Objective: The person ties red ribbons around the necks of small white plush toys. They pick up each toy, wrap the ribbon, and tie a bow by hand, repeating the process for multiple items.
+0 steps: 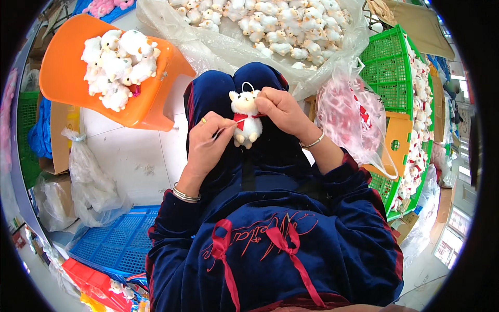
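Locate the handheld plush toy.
In the head view, the white plush toy is upper-centre over the blue trousers, between the left hand at its red scarf and right hand at its head.

I'm getting a bright feed, the white plush animal [251, 125] reasonably sharp at centre. Highlights streak the clear plastic bag [340, 112], window panes [451, 242] at right wash out, and the green crate [385, 73] bows toward the fisheye's blackened rim.
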The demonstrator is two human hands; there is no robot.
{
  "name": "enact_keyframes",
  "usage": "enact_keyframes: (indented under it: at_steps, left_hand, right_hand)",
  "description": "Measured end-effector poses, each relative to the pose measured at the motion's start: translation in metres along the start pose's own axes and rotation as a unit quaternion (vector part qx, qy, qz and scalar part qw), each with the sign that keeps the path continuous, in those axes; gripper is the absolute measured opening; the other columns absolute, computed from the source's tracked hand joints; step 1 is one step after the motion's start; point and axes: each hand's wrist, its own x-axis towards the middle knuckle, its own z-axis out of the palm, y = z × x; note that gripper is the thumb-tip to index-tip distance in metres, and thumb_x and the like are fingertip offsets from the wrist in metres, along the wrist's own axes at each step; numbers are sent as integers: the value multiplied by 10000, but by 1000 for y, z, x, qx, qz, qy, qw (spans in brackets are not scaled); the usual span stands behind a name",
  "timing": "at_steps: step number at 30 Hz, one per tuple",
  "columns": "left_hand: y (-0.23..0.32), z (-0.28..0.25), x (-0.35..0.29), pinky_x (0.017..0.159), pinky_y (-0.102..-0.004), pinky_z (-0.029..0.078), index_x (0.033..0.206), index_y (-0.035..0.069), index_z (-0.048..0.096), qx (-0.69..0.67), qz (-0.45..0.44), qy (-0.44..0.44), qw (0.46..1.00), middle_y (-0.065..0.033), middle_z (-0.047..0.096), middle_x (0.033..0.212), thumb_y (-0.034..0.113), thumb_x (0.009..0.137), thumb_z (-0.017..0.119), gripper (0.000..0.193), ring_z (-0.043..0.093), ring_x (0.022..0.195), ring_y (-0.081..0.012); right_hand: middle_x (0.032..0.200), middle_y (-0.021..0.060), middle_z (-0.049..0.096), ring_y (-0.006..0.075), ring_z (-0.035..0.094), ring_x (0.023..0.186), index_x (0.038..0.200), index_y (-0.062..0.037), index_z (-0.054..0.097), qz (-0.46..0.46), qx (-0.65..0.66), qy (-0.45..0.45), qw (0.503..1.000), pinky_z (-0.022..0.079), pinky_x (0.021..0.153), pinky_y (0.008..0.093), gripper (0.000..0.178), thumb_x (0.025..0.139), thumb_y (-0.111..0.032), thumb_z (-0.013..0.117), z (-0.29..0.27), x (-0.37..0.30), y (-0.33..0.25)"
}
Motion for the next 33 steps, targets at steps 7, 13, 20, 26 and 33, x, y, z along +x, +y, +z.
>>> enact_keyframes:
  at_steps: [7,13,20,26,33]
  left_hand:
    - [13,8,2,727,-277,524,1036,21,764,-40,-33,-6,999,-68,707,889,6,923,725,120,667,803,-139]
    - [6,6,-3,796,-298,545,1079,15,754,-126,-33,-98,987,-105,735,974,13,952,671,152,700,865,-175]
    - [-4,-5,5,797,-272,557,1097,-27,748,-262,-205,-141,932,-75,733,969,157,1045,606,238,683,837,-113]
    - [6,6,9,721,-219,556,1092,-2,661,-264,-260,-87,925,-47,720,905,86,997,701,136,689,783,-84]
    - [6,4,11,651,-198,523,1020,-3,696,-232,-270,-92,930,-30,716,872,122,989,727,132,657,714,-61]
  right_hand:
    - [810,103,633,271,645,721,990,-72,644,-21,-189,-23,981,499,654,368,210,879,-192,775,21,-10,-14]
    - [816,111,651,278,670,726,1056,-65,694,-37,-197,45,979,511,625,365,198,882,-137,755,30,-19,1]
    - [842,112,647,245,689,729,1003,-32,667,-76,-165,62,981,550,656,325,153,876,-70,744,28,-20,-9]
    - [871,97,634,231,682,719,971,-42,647,-12,-168,63,984,544,641,326,148,873,-69,754,25,-26,-7]
    - [867,98,611,234,667,706,962,-41,638,-46,-175,60,982,535,631,334,141,881,-74,748,27,-25,-8]
